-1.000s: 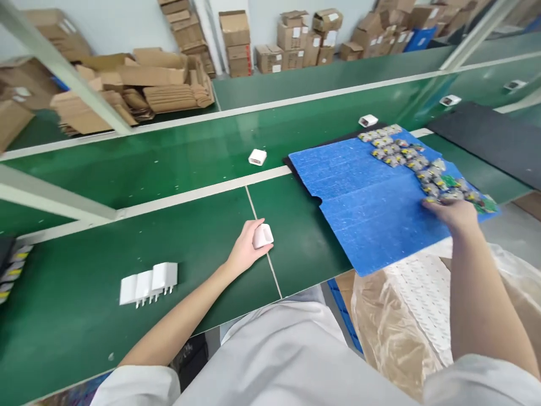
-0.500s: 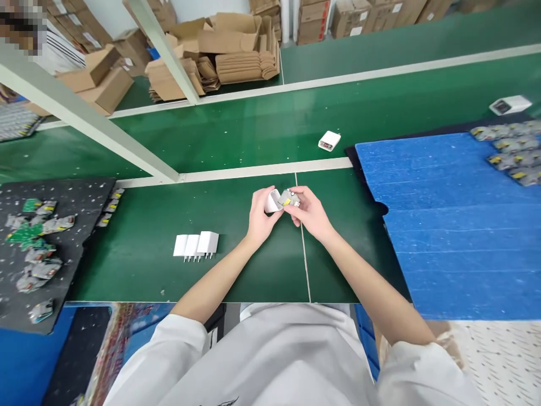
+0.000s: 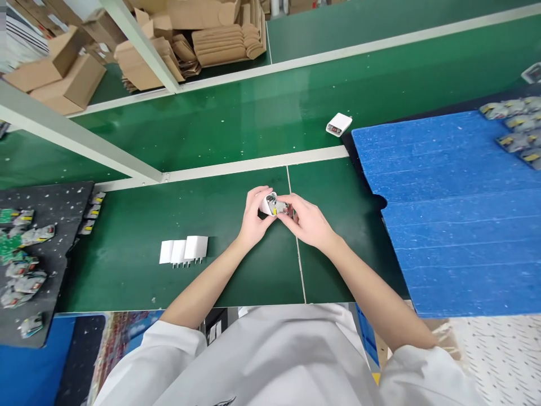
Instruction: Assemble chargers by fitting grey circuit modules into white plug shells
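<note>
Left hand (image 3: 252, 219) holds a white charger shell (image 3: 265, 205); right hand (image 3: 310, 223) pinches a circuit board (image 3: 279, 208), which could jam if tilted.

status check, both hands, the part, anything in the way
Left hand holding white housing. Right hand gripping grey module at its open end. Nothing seen blocking; three plug housings sit apart, left of both hands.

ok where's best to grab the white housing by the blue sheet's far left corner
Probably by its opposite side walls, from above: the white housing lies on its side, open end facing near-left, so a hold there should leave that opening untouched.
</note>
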`<state>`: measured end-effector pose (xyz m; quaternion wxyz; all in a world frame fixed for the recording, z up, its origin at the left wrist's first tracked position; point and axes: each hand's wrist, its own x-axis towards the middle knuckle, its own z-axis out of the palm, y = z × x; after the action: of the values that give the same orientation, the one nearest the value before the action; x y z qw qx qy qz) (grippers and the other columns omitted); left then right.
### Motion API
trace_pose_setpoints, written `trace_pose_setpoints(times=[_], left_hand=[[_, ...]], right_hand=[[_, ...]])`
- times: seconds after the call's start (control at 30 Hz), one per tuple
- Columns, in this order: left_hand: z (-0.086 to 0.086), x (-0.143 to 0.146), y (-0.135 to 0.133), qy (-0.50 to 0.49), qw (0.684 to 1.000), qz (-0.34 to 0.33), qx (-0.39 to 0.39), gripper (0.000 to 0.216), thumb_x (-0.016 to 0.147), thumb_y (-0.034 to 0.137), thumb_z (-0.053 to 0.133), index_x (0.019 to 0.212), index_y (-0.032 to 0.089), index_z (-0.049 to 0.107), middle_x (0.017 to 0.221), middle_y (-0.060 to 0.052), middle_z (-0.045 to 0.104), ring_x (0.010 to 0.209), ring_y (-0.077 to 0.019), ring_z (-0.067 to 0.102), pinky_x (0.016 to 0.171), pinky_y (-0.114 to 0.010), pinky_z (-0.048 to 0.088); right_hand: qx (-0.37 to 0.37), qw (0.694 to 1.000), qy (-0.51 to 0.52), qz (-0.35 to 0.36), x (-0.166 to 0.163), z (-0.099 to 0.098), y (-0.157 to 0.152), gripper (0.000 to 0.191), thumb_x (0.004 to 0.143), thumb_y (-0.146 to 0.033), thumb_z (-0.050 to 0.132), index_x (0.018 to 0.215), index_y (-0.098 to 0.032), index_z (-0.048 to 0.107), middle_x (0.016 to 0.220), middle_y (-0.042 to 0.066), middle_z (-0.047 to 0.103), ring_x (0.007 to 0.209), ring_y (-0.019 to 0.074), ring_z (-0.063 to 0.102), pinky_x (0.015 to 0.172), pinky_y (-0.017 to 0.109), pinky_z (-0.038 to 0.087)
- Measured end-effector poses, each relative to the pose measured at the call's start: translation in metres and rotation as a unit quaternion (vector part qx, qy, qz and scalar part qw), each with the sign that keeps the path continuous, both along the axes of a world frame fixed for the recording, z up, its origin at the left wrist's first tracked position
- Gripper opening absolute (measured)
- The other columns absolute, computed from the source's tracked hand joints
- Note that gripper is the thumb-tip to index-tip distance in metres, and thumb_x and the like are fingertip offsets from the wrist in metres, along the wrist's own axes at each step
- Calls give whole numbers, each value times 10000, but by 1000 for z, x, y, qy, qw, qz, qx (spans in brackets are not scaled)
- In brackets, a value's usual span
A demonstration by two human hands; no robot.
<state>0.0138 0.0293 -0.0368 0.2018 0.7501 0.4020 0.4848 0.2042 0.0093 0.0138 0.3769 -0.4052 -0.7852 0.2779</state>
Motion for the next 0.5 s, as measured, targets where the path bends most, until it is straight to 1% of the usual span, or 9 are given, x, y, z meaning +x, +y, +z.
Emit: trace_pose_setpoints(times=[0.1, 0.2, 0.37, 0.5], left_hand=[[-1, 0, 0, 8, 1000, -2, 4, 482, 954, 520, 642, 1371, 316, 517, 1331, -108, 523, 1280, -259, 567, 998, -409, 564], [-2, -1, 0, 6, 1000, -5, 3, 479, 951, 505, 654, 1373, 322, 521, 1341, -106, 521, 1280, -262, 570, 998, -415, 566], [3, 0, -2, 25, 1000, -4, 1, 461, 957, 521, 634, 1353, 299, 556, 1334, -119, 536, 1266, -271, 587, 1011, -440, 567], [8, 3, -4, 56, 998, 9, -5, 474, 950, 587, 605, 1310, 279, 605, 1302, -128, 576, 1257, -287, 595, 1042, -479, 547]], right_hand=[[33, 999, -43, 1, 1, 2, -1, 225, 1047, -317, 464, 1231, -218, 547, 1069, 86, 706, 872, 207, 682, 670, 298, 506], [43, 997, -64, -3, 3, 3, 0, 206, 1046, -305, 467, 1214, -208, 536, 1058, 88, 712, 881, 209, 689, 646, 286, 474], [18, 996, -82, -9, 5, 4, 1, 198, 1029, -314, 473, 1190, -216, 532, 1055, 87, 712, 872, 217, 688, 625, 288, 446], [-9, 997, -80, -8, 5, 6, 0, 212, 1007, -314, 483, 1190, -226, 544, 1036, 87, 705, 848, 225, 673, 643, 302, 449]])
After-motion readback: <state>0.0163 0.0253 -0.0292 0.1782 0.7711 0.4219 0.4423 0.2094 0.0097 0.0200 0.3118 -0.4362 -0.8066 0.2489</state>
